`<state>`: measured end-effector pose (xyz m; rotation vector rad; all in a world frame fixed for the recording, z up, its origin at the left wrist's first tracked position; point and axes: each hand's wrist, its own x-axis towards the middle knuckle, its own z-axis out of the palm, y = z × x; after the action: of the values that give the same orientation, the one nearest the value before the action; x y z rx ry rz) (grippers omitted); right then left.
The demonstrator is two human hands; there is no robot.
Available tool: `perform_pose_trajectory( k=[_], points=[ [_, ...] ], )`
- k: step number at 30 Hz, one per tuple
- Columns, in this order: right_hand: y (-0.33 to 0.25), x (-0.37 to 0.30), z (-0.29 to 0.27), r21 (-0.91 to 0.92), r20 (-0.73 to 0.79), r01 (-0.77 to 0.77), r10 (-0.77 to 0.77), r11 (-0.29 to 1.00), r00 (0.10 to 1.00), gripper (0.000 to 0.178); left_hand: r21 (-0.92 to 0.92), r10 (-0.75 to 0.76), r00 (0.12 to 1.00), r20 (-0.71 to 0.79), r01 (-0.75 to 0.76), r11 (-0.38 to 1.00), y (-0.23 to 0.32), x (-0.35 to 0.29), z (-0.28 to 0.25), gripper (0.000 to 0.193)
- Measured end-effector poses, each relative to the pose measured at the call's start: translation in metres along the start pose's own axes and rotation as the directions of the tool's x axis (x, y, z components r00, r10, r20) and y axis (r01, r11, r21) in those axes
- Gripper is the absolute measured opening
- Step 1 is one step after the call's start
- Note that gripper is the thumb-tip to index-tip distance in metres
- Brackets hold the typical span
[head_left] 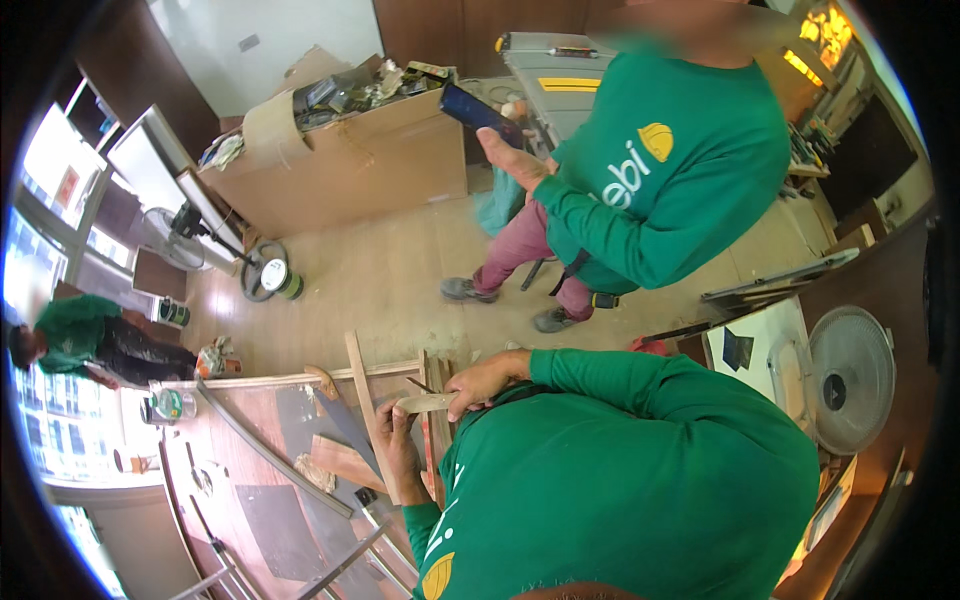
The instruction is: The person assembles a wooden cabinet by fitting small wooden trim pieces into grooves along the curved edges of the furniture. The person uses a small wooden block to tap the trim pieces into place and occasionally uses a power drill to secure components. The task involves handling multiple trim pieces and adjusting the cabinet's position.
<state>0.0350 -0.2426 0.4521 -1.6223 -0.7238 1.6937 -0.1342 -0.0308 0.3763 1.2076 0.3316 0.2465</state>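
While near the hands (483, 385), a handsaw (347, 428).

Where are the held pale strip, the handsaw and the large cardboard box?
Pale strip (428, 403): head view, middle of its face.
Handsaw (348, 428): head view, on its blade.
Large cardboard box (345, 165): head view, on its front wall.

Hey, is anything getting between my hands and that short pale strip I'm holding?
Nothing visible does. The left hand has one end of the short pale strip and the right hand the other. A long wooden slat runs beside the left hand, not between it and the strip.
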Motion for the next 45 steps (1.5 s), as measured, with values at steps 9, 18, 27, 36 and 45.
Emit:
perform_pose_trajectory(
  k=[9,18,27,36,45],
  points=[
    [-0.007,0.008,-0.001,-0.152,0.072,0.050,-0.040,0.987,0.997,0.057,-0.007,-0.052,0.998,-0.041,0.052,0.999,0.006,-0.009,-0.008,0.030],
    [-0.016,0.006,-0.002,-0.324,0.009,0.065,-0.066,0.944,0.998,0.071,0.046,-0.112,0.993,0.033,0.110,0.993,0.023,-0.008,-0.019,0.025],
    [-0.011,0.011,-0.010,-0.398,0.011,0.105,-0.110,0.911,0.994,0.073,-0.010,-0.166,0.986,0.014,0.166,0.986,0.019,-0.005,-0.023,0.026],
    [0.006,0.026,-0.023,-0.388,0.073,0.157,-0.139,0.908,0.988,0.068,0.099,-0.184,0.982,0.033,0.180,0.979,0.036,0.000,-0.015,0.026],
    [-0.012,0.013,-0.025,-0.442,0.104,0.160,-0.126,0.883,0.986,0.068,0.102,-0.232,0.967,0.106,0.221,0.970,0.025,0.001,0.003,0.022]
  ],
)
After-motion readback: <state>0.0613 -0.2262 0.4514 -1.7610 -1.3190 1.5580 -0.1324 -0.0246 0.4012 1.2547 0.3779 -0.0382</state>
